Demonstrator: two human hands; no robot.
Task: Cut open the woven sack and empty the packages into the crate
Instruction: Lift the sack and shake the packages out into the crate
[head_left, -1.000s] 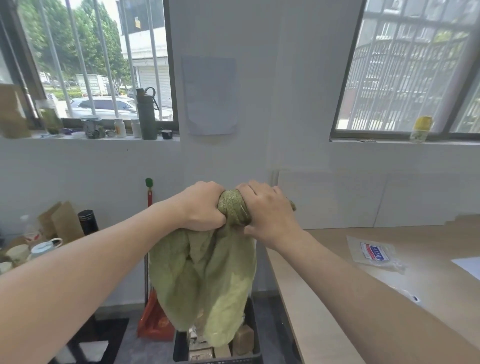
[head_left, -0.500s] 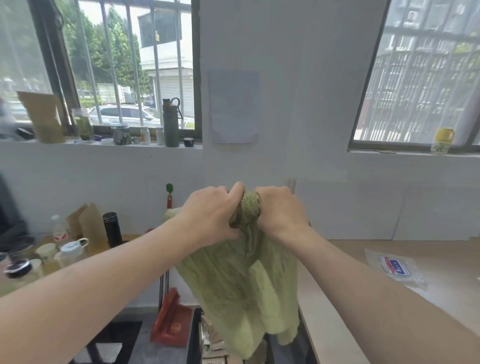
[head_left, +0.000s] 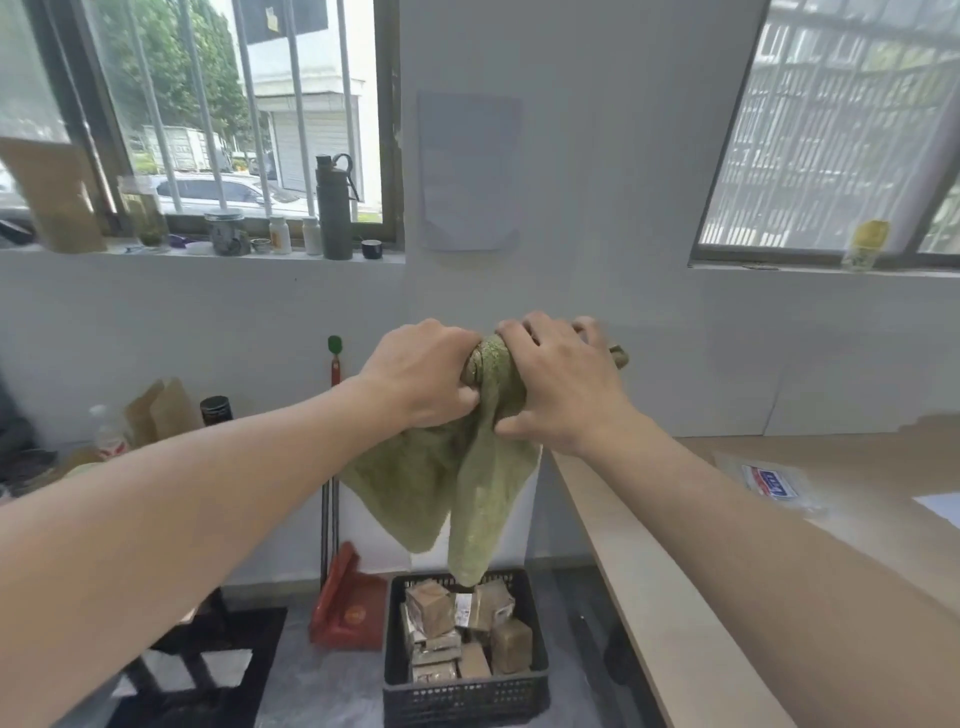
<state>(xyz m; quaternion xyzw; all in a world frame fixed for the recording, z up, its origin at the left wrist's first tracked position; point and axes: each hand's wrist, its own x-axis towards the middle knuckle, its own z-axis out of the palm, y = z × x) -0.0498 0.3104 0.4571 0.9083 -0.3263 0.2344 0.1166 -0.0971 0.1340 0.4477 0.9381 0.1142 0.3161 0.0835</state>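
Note:
A green woven sack (head_left: 457, 488) hangs limp in mid-air, bunched at its top. My left hand (head_left: 423, 376) grips the bunched top from the left and my right hand (head_left: 558, 382) grips it from the right, the two hands almost touching. Directly below on the floor stands a black plastic crate (head_left: 462, 693) holding several brown wrapped packages (head_left: 467, 629). The sack's lower tip dangles just above the crate's far rim.
A red dustpan (head_left: 350, 608) with its long handle leans on the wall left of the crate. A wooden table (head_left: 727, 545) runs along the right, with a clear plastic bag (head_left: 774, 480) on it. Bottles and jars line the windowsill (head_left: 208, 254).
The view has dropped and widened, so the whole crate with its packages now shows. The sack hangs higher and looks flatter and slacker than before. Both hands keep their grip on its top.

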